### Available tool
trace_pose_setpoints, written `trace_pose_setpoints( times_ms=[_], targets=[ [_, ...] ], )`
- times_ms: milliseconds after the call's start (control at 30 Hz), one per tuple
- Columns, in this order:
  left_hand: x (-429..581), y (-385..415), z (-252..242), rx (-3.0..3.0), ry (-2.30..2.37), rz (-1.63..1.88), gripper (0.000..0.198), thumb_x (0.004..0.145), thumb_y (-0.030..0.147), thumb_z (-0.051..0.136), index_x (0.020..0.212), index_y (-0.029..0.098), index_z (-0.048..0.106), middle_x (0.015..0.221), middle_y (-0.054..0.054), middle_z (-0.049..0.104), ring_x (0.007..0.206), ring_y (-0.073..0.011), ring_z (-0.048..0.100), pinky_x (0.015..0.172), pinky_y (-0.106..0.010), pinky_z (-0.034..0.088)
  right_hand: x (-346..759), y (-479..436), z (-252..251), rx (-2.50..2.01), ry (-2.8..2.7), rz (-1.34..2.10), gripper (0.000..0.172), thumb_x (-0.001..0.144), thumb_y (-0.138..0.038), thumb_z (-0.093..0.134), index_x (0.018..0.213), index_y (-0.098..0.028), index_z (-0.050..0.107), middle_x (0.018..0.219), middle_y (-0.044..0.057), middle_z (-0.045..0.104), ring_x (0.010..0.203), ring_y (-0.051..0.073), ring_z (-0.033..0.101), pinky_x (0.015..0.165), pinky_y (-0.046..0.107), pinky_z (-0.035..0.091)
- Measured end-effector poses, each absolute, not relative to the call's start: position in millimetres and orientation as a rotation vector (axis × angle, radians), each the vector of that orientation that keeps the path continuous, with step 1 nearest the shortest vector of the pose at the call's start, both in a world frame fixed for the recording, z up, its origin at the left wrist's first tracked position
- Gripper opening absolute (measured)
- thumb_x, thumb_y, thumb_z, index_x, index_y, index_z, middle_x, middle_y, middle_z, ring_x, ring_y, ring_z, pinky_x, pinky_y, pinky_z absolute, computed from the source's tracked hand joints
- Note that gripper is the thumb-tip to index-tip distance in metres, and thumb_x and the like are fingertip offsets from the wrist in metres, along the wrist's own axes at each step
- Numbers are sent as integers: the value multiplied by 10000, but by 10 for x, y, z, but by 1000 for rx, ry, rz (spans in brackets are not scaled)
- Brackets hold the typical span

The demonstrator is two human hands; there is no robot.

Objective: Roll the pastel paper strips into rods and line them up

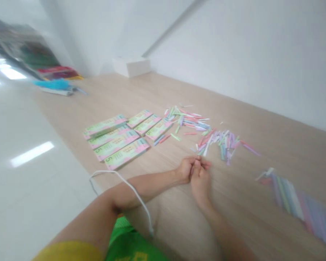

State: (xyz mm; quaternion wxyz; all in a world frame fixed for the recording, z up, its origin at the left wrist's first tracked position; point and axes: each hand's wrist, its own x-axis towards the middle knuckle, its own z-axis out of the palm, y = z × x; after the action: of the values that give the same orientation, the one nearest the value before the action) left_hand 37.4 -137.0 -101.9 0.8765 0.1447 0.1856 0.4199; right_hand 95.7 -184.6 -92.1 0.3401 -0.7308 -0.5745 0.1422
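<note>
- green shorts [133,241]: nearest the camera, well toward the wearer from the strip pile.
- white cord [130,190]: ran across the left forearm, toward the shorts.
- left hand [185,169], right hand [200,180]: just before the strip pile, fingertips pressed together; whether they held anything was hidden.
- strip pile [220,141]: loose pastel paper on a wooden board [274,119]. Judged light, thin, limp and easily scattered; best taken by one end between fingertips.
- fanned strips [296,203]: right of the strip pile, toward the wearer.
- booklets [115,143]: pastel, marked 5, in rows left of the strip pile.
- white box [132,67]: far beyond the strip pile.
</note>
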Motion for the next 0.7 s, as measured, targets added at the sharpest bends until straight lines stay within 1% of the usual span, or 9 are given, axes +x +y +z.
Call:
trace_pose_setpoints(
  times_ms=[133,233,333,433,533,633,700],
  targets=[
    [334,-1338,-1020,284,392,840,124,758,237,520,685,141,549,719,-89,694,624,-156,633,624,-240,469,945,-1840,-893,-1887,-1466,467,697,932,-516,165,916,-77,706,829,195,697,725,241,636,606,312,392],
    [317,-1330,-1008,281,396,824,175,784,265,504,691,135,573,683,-88,688,593,-149,621,596,-227,460,925,-1851,-877,-1876,-1439,507,689,924,-532,172,919,-93,704,790,174,697,684,236,634,577,306,385],
    [298,-1339,-968,251,389,876,162,794,239,487,689,142,565,681,-84,691,588,-147,626,590,-219,461,911,-1878,-880,-1838,-1436,553,678,922,-539,172,920,-111,698,759,154,697,670,228,637,562,296,383],
    [261,-1351,-918,236,368,891,150,795,230,490,688,143,548,665,-85,688,564,-146,622,546,-206,447,900,-1914,-888,-1823,-1446,587,676,914,-563,180,874,-121,690,720,142,692,629,222,633,529,289,370],
    [217,-1367,-888,229,355,886,134,795,232,498,697,145,526,698,-88,698,558,-142,623,538,-202,450,882,-1941,-886,-1812,-1453,594,679,910,-575,186,851,-117,684,718,146,692,629,224,638,520,286,371],
    [185,-1401,-893,216,347,900,100,782,221,506,709,153,500,732,-87,706,576,-147,635,546,-207,459,855,-1962,-875,-1793,-1448,604,666,916,-565,201,896,-113,689,759,149,703,656,221,652,529,279,387],
    [176,-1435,-912,223,352,894,95,767,226,518,710,155,493,733,-93,706,573,-151,633,520,-208,451,834,-1977,-870,-1789,-1444,612,652,924,-552,209,935,-111,689,771,149,707,663,218,657,526,275,391]
  ],
)
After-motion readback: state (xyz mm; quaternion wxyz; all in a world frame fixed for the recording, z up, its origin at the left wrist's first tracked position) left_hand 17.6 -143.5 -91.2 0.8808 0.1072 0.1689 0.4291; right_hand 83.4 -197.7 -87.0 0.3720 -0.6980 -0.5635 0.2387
